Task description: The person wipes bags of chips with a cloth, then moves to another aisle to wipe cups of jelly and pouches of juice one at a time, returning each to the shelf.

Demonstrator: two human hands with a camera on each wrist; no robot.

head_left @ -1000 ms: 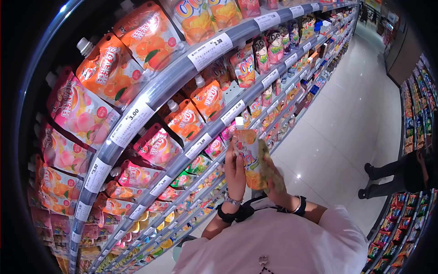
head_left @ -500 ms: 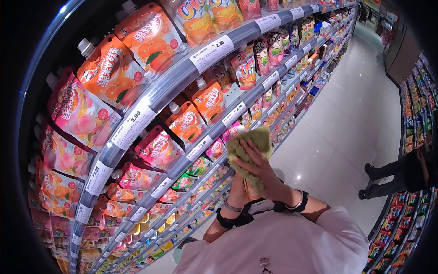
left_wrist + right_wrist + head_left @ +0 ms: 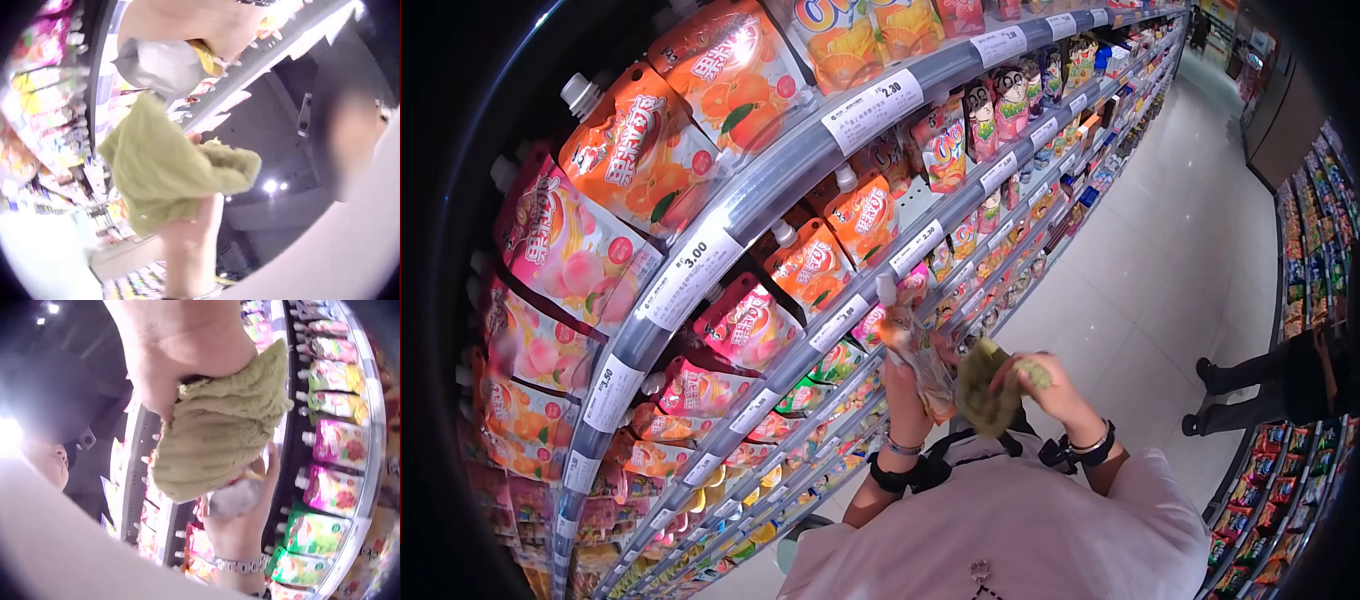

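Note:
In the head view my left hand [image 3: 906, 392] grips a spouted juice pouch [image 3: 922, 358], its white cap up and its face turned partly aside. The silvery bottom of that pouch [image 3: 165, 67] shows under my left palm in the left wrist view. My right hand [image 3: 1052, 384] holds a fuzzy yellow-green cloth [image 3: 983, 388], bunched and hanging just to the right of the pouch. Seen from the right wrist, the folded cloth [image 3: 215, 434] fills the middle, with my thumb pressed against it and the left hand with the pouch beyond.
Tiered shelves of spouted pouches [image 3: 640, 150] run along the left, close to my left hand. Grey shelf rails carry price labels [image 3: 692, 262]. A tiled aisle floor [image 3: 1120, 270] stretches off to the right, where a person's dark-clad legs [image 3: 1250, 385] stand by another shelf.
The cloth first lay behind the pouch, then covered its front under my spread right hand. Now my right hand has drawn it away to the right, and the pouch has turned and shifted left.

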